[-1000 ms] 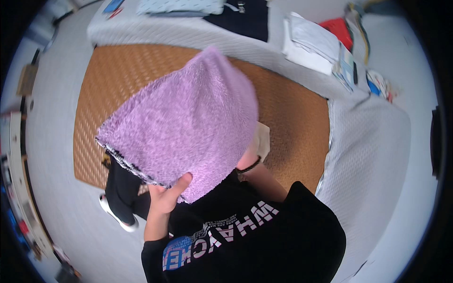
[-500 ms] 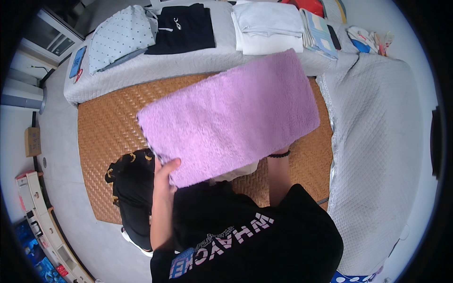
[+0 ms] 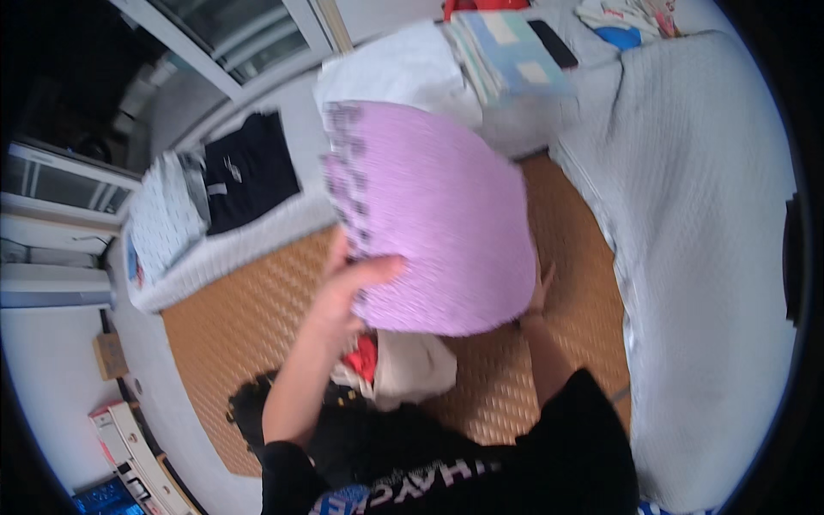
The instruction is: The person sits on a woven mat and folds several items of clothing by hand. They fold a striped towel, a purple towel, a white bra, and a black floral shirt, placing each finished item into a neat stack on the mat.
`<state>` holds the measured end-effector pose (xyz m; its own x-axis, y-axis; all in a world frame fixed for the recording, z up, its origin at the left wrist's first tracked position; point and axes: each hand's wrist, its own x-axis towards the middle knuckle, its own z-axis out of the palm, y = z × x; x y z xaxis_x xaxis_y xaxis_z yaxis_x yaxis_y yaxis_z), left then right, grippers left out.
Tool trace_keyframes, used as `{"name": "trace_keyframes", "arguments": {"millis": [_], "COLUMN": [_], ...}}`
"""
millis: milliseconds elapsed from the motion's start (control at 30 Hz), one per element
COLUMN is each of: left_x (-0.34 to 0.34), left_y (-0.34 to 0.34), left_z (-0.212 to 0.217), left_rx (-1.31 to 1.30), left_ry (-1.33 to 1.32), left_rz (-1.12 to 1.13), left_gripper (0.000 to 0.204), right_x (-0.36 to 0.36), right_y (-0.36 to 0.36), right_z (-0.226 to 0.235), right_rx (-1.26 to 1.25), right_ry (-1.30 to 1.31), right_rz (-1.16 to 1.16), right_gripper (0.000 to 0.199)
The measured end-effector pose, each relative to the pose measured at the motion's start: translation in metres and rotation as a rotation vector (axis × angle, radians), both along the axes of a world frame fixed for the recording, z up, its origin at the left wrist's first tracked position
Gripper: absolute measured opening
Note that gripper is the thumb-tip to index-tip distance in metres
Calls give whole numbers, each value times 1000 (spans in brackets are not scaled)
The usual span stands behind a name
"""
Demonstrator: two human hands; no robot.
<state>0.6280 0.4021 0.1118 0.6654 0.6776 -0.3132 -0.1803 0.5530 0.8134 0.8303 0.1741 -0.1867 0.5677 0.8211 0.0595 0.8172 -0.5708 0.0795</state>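
Observation:
A folded, fluffy purple blanket (image 3: 438,223) hangs in front of me, with a grey-and-white patterned layer showing along its left edge. My left hand (image 3: 352,287) grips that edge, thumb on top and the other fingers mostly out of sight behind. At the lower right side, my right hand (image 3: 541,296) holds the blanket from beneath, its palm hidden. Below the blanket, near my lap, lie an off-white cloth (image 3: 416,369) and a small red cloth (image 3: 362,356). Dark patterned fabric (image 3: 251,412) is bunched to the left of them.
A brown woven mat (image 3: 232,300) spreads beneath. On the pale quilted seat beyond lie folded white cloth (image 3: 403,73), a blue-and-cream folded cloth (image 3: 506,60), a black phone (image 3: 554,43), a black garment (image 3: 253,176) and a dotted pale bundle (image 3: 167,210). A grey quilted cover (image 3: 704,223) runs along the right.
The blanket has gone from a wide, flat rectangle to a shorter, rounded shape. My left hand has moved up and right with it. The view has turned toward the right.

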Motion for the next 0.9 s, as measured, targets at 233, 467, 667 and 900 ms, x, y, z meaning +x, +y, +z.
{"name": "trace_keyframes", "arguments": {"millis": [233,467,667,900], "left_x": [153,302,321,329], "left_y": [80,142,153,176], "left_z": [33,4,-83,-53], "left_rx": [189,20,-96,123], "left_ry": [-306,-387,38,158], "left_rz": [35,-12,-104,-242], "left_gripper": [57,42,42,46], "right_x": [7,15,10,12], "right_y": [9,10,7,10], "right_z": [9,-2,-5,-5], "right_rx": [202,256,262,293], "right_ry": [332,364,352,341], "right_rz": [-115,-139,-145,-124], "right_gripper": [49,47,47,47]}}
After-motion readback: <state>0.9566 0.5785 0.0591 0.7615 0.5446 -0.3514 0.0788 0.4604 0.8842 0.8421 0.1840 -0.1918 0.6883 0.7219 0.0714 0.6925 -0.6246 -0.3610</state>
